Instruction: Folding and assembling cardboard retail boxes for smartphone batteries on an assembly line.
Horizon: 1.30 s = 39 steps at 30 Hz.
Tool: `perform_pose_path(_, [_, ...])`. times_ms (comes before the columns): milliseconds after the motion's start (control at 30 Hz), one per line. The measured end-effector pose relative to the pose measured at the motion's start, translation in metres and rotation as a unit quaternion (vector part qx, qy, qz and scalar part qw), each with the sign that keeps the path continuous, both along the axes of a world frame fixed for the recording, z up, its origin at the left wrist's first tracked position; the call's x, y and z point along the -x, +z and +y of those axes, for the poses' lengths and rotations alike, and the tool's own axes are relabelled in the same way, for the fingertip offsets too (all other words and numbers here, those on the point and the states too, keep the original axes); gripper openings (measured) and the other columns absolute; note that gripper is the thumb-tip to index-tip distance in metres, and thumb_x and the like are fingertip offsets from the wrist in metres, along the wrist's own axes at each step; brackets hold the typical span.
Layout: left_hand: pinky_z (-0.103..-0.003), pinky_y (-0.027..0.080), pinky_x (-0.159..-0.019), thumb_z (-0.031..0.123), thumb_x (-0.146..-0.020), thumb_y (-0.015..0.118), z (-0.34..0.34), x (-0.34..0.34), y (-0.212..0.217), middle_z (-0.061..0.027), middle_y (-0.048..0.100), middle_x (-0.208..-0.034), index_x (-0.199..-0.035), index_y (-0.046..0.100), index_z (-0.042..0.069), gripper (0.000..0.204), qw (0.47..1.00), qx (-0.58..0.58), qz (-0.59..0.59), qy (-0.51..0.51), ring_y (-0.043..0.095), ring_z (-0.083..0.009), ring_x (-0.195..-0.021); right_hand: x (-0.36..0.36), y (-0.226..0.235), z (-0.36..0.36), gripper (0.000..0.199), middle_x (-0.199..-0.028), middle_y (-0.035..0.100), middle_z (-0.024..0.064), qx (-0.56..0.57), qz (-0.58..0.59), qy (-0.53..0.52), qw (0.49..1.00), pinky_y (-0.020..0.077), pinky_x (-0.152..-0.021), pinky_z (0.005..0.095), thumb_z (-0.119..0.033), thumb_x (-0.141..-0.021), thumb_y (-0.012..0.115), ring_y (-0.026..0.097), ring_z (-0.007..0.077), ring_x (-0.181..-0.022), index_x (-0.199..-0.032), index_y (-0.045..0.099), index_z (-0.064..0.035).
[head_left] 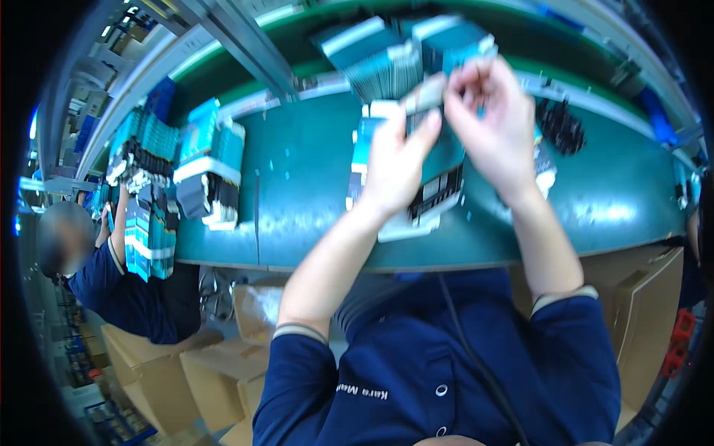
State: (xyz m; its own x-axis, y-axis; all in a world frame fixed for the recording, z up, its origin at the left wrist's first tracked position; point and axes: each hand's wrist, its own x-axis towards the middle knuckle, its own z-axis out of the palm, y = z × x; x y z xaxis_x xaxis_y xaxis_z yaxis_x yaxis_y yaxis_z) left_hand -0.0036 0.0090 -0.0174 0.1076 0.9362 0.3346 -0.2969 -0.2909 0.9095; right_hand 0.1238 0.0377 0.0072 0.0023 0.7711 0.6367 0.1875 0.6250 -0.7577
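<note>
Over the middle of the green table, my left hand (396, 165) is closed on a small pale flat piece (425, 95), with its thumb pointing up and away from me. My right hand (494, 111) is beside it on the right, fingers curled and pinched close to the piece's right end. Motion blur hides whether the right fingertips hold anything. Below my hands lies a teal packet (448, 152), partly covered by them. A black-and-white striped packet (439, 193) rests nearer to me, over a white flat item (409, 229).
Stacked teal packets (383, 70) stand beyond my hands, with more bundles (212, 141) at the left. A pile of small black parts (561, 128) lies to the right. A co-worker (126, 282) sits at the left. Open cardboard boxes (632, 320) stand below the table edge.
</note>
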Motion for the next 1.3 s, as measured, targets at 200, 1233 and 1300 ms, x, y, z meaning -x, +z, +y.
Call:
perform_pose_path(200, [-0.028, 0.030, -0.100, 0.012, -0.094, 0.051, -0.015, 0.001, 0.011, -0.0069, 0.038, -0.121, -0.127, 0.053, 0.000, 0.035, 0.995, -0.044, -0.021, -0.082, 0.038, -0.0167, -0.116, -0.032, 0.015, -0.018, 0.031, -0.106, 0.055, 0.0031, 0.167, 0.110, 0.221, 0.955, 0.0409, -0.088, 0.0260, 0.000, -0.085, 0.063, 0.052, 0.0108, -0.098, -0.114, 0.053, -0.0016])
perform_pose_path(1233, [-0.025, 0.045, -0.062, 0.007, -0.090, 0.057, 0.025, 0.013, -0.029, -0.0041, 0.056, -0.085, -0.093, 0.053, 0.000, 0.009, 0.984, 0.031, 0.134, -0.110, 0.054, -0.0095, -0.070, -0.040, -0.018, -0.009, 0.021, -0.094, 0.059, 0.0037, 0.353, 0.184, 0.305, 0.865, 0.0467, -0.082, 0.0262, -0.003, -0.083, 0.066, 0.059, 0.0115, -0.090, -0.102, 0.055, -0.0042])
perform_pose_path(1300, [-0.024, 0.045, -0.059, 0.010, -0.091, 0.057, 0.026, 0.022, -0.034, -0.0009, 0.056, -0.080, -0.092, 0.055, 0.003, 0.008, 0.989, 0.044, 0.055, -0.131, 0.055, -0.0080, -0.069, -0.038, -0.022, 0.000, 0.023, -0.096, 0.059, 0.0044, 0.324, 0.188, 0.317, 0.871, 0.0472, -0.083, 0.0272, 0.000, -0.082, 0.065, 0.058, 0.0133, -0.091, -0.103, 0.055, -0.0021])
